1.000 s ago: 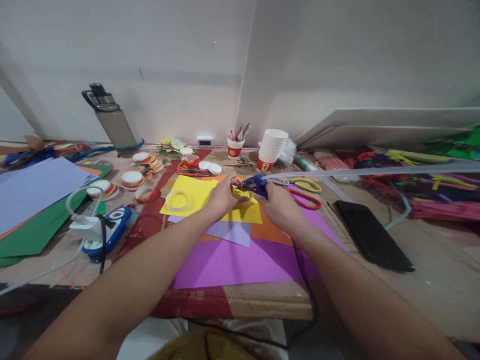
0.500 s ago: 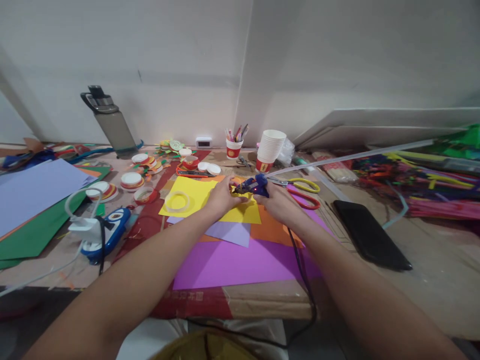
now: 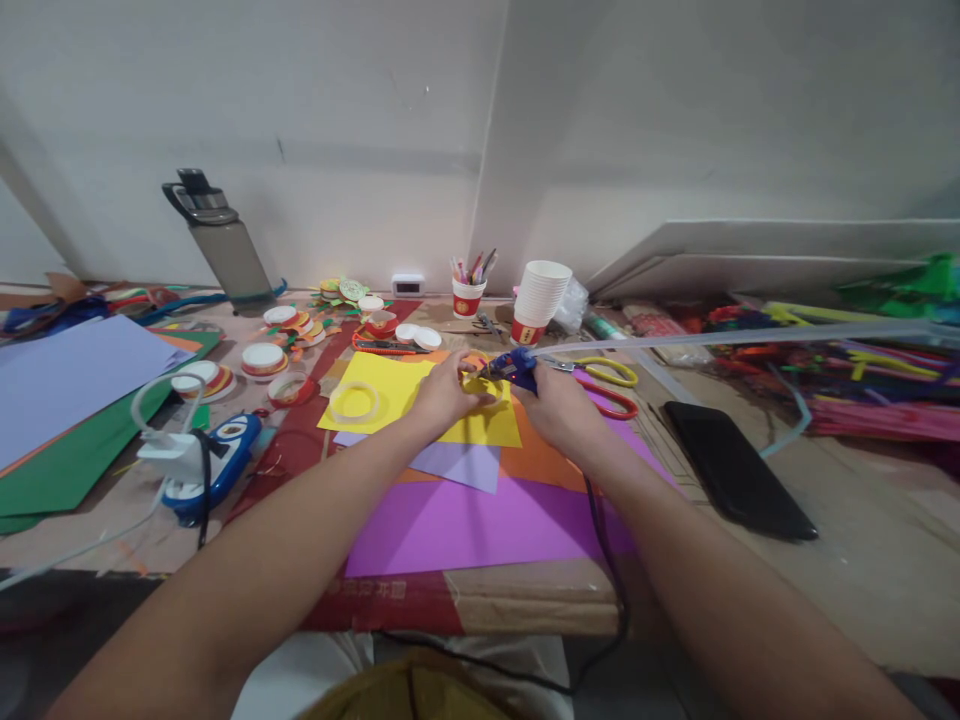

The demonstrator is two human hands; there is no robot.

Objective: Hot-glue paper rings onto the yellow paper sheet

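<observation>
My right hand (image 3: pixel 559 402) is closed around a blue glue gun (image 3: pixel 516 368), whose long clear glue stick (image 3: pixel 675 340) sticks out to the right. The gun's nozzle points left, at a small round piece with orange and red on it (image 3: pixel 472 362). My left hand (image 3: pixel 448 392) pinches that piece above a yellow sheet (image 3: pixel 386 385). Fingers and nozzle hide much of the piece. A pale ring (image 3: pixel 354 402) lies on the yellow sheet, left of my left hand. Under it are orange, lilac and purple sheets (image 3: pixel 465 530).
Scissors (image 3: pixel 611 372) and a phone (image 3: pixel 735 470) lie on the right, near pipe cleaners (image 3: pixel 877 370). Paper cups (image 3: pixel 541 295), a pen cup (image 3: pixel 468 298) and a bottle (image 3: pixel 229 250) stand behind. At left are a blue power strip (image 3: pixel 217 470) and round layered pieces (image 3: pixel 262 362).
The glue gun has shifted slightly and its glue stick has swung lower on the right. My left hand still holds the small piece at the nozzle.
</observation>
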